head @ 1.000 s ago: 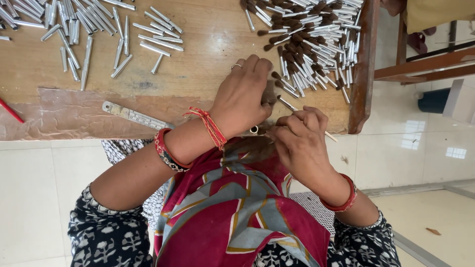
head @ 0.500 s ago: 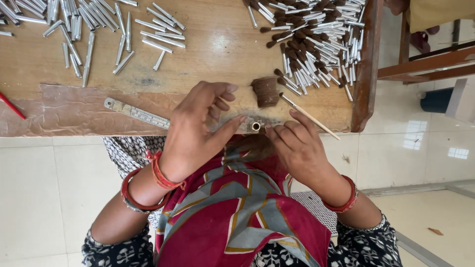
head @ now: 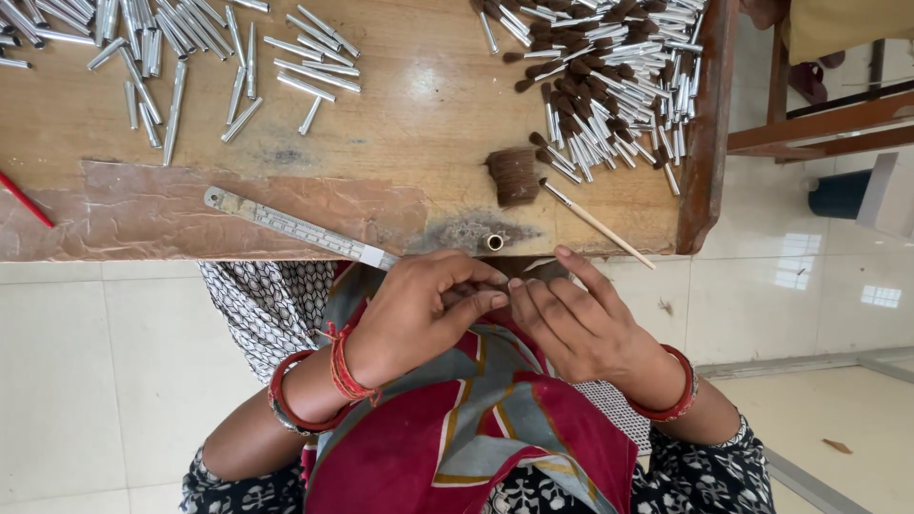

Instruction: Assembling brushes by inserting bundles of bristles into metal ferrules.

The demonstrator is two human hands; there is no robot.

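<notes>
My left hand (head: 419, 309) and my right hand (head: 586, 324) meet fingertip to fingertip over my lap, just below the table's front edge. Their fingers pinch something small that is mostly hidden between them. My left fingers are curled tight; my right index finger points up toward the edge. A short metal tube (head: 493, 242) stands on the edge just above my fingers. Farther up the table lie a brown hair bundle (head: 514, 176) and, beside it, a thin wooden stick (head: 595, 224).
On the wooden table (head: 419, 124), a heap of bare metal tubes (head: 171, 48) lies at top left and a heap of tubes with brown tufts (head: 609, 76) at top right. A metal ruler (head: 295, 228) and a red pencil (head: 24, 200) lie nearby. White tiled floor surrounds it.
My left hand drew back from the hair bundle on the table to my lap and closed against my right hand's fingertips. The bundle and stick now lie uncovered.
</notes>
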